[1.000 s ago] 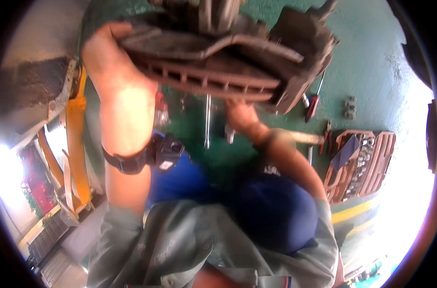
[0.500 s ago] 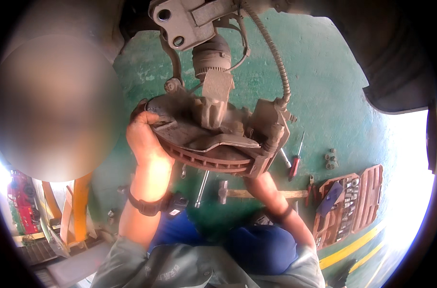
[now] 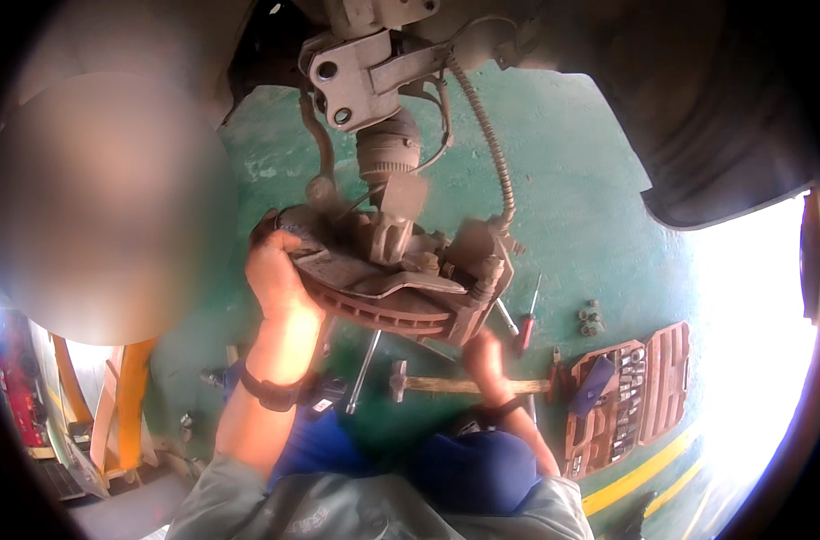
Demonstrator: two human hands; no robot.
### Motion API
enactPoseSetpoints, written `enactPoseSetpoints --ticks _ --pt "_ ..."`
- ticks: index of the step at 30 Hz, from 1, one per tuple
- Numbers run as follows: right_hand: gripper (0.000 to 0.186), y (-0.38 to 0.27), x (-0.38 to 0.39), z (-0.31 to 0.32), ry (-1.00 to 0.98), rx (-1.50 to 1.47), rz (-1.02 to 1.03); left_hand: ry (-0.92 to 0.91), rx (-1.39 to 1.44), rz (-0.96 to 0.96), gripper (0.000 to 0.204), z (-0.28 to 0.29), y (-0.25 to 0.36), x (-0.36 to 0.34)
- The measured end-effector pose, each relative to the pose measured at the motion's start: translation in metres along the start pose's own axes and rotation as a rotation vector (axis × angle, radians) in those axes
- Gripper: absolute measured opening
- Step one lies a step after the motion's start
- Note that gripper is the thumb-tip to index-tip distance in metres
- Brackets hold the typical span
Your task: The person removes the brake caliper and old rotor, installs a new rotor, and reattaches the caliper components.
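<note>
A rusty vented brake disc hangs tilted under a wheel knuckle, its dust shield above it. My left hand is closed round the disc assembly's left edge, thumb on top and fingers behind. On the assembly's right side sits the brake caliper. Just below the caliper's lower end is my right hand, blurred, with its fingers hidden. Overhead is the strut bracket with two open bolt holes, and the dusty drive-shaft joint shows beneath it.
On the green floor lie a hammer, a long metal bar, a red-handled screwdriver, several nuts and an open socket set. A coiled-sleeve hose runs down to the caliper. A blurred round patch covers the left.
The view has shifted, so the strut bracket appears lower and the floor tools further left. My right hand shows more below the caliper; my left keeps its hold on the disc edge.
</note>
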State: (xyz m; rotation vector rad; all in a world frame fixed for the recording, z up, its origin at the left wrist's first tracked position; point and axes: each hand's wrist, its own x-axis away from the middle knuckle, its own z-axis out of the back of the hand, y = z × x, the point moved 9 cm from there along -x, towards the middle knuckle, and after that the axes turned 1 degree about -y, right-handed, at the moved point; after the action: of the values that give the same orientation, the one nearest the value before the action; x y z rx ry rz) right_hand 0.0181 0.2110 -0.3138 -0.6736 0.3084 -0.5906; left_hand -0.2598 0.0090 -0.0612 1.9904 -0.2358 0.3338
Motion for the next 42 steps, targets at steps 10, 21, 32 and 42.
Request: enactPoseSetpoints --ticks 10,21,32,42 --pt "0.023 -0.056 -0.098 0.207 0.053 -0.339 -0.268 0.017 -0.023 0.027 0.042 -0.009 0.004 0.014" --pt "0.03 -0.21 -0.186 0.271 -0.082 -0.588 0.014 -0.107 0.015 0.031 0.055 -0.009 0.007 0.007" --pt "0.028 -0.205 -0.196 0.251 -0.208 -0.895 -0.137 -0.13 0.055 0.047 0.04 -0.014 0.005 0.01" --pt "0.03 -0.208 -0.195 0.253 -0.211 -0.94 -0.165 -0.082 0.026 0.064 0.035 -0.01 0.002 0.009"
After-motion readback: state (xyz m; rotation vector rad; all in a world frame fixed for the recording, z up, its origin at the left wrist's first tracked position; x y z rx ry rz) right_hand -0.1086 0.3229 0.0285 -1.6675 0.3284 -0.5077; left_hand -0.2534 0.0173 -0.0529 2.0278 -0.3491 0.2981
